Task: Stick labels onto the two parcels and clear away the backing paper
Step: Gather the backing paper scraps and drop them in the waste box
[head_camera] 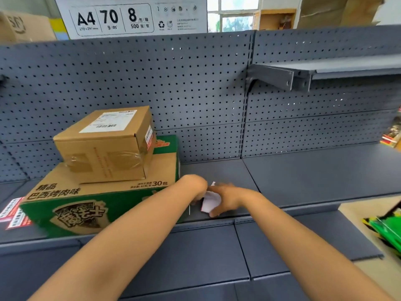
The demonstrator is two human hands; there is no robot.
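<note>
Head view: how is the backing paper (211,202) seen?

It is seen as a small white sheet, creased and partly crumpled, held just above the front of the grey shelf (314,177), right of the parcels.

And the hands?

They are brought together on it. The paper is gripped by the right hand (230,197), thumb beneath and fingers over the top. The left hand (193,187) is set against the paper's left edge with fingers curled downward; through the blur it cannot be told whether the paper is pinched there.

What is found beside them?

Two parcels are stacked just left of the hands. A small brown parcel (104,148), taped across its front, is set on a large green-and-brown carton (91,205). A white printed label (108,122) is stuck flat on the small parcel's top.

Are both closed?

Yes, so no contents can be seen.

Anything further out?

Red-and-white printed sheets (14,211) are laid on the shelf left of the carton, blurred green packaging (386,229) is seen at the right edge, and a perforated panel (195,83) is fixed behind.
</note>
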